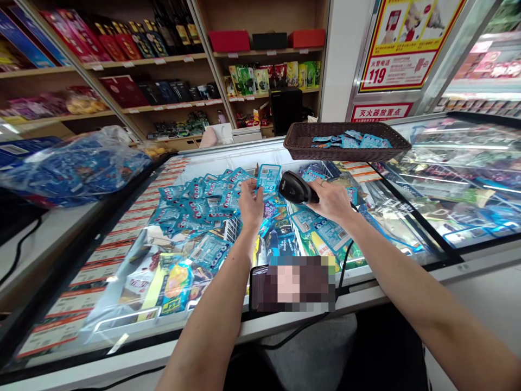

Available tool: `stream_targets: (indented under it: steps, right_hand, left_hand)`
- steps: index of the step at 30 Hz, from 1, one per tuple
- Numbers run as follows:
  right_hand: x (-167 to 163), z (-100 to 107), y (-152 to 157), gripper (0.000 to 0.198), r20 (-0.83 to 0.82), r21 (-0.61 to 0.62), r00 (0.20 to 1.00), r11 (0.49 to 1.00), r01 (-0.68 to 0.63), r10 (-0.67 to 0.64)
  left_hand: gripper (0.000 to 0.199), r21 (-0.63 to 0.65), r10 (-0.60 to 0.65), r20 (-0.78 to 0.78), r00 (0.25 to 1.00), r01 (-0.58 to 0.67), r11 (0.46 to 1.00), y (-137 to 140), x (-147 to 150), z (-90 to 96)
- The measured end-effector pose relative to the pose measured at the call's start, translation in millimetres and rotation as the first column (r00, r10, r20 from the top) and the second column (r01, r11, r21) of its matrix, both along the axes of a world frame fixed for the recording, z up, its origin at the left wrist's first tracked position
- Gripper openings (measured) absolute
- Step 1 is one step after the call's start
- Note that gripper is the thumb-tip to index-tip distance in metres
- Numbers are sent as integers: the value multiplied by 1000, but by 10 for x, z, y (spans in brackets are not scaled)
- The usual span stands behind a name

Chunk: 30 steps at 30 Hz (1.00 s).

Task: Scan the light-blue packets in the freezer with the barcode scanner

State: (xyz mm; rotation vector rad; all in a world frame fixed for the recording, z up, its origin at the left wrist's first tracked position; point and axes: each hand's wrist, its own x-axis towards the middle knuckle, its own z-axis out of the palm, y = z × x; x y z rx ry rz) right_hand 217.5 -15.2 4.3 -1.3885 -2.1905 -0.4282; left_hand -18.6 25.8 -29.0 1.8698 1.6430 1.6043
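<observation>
Fingers (259,191) and thumb of the left hand (250,205) pinch the lower left edge of a flat blue packet (269,178), holding it up with a printed face toward the camera. The right hand (331,200), well apart from the left, is closed around the handle of a black scanner (295,187), its head just beside the packet's right edge. A ring (323,184) sits on one right finger.

Left of the left hand, a loose heap of similar blue packets (199,198) spreads over the chest freezer (134,363); more lie below the right hand. Wire baskets and colourful packs show through the glass, and a strip of price labels (108,255) runs down the left side. Between the forearms, a phone (259,288) rests at the near edge, most of its screen pixelated. A black cable (344,269) passes close to its right side and drops over that edge.

Beyond the right hand, a brown wicker basket (300,149) holds more blue packets at the freezer's far side. At far left lies a clear plastic bag (93,168) with blue contents. Behind stand shelves (148,63) of bottles, boxes and pouches; farther right hangs a red-and-yellow notice (407,46) reading 119.
</observation>
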Motion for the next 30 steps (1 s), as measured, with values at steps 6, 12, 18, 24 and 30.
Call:
stream_targets:
  steps: [6, 12, 18, 24, 30]
  right_hand:
    - [-64, 18, -29, 32, -43, 14, 999, 1000, -12, 12]
    - [-71, 37, -45, 27, -60, 64, 997, 997, -42, 46]
    - [-74, 33, -51, 25, -63, 71, 996, 996, -55, 60]
    - [-41, 38, -33, 29, -73, 64, 997, 998, -1, 6]
    - [64, 30, 29, 32, -73, 5, 973, 975, 221, -220]
  left_hand:
    - [33, -77, -12, 29, 1000, 14, 997, 40, -4, -32]
    - [31, -96, -26, 44, 999, 31, 995, 45, -10, -39]
    - [32, -101, -21, 20, 1000, 23, 995, 24, -8, -23]
    - [33, -61, -7, 41, 999, 9, 998, 40, -5, -34]
    - [39, 67, 258, -161, 953, -250, 966, -9, -18, 39]
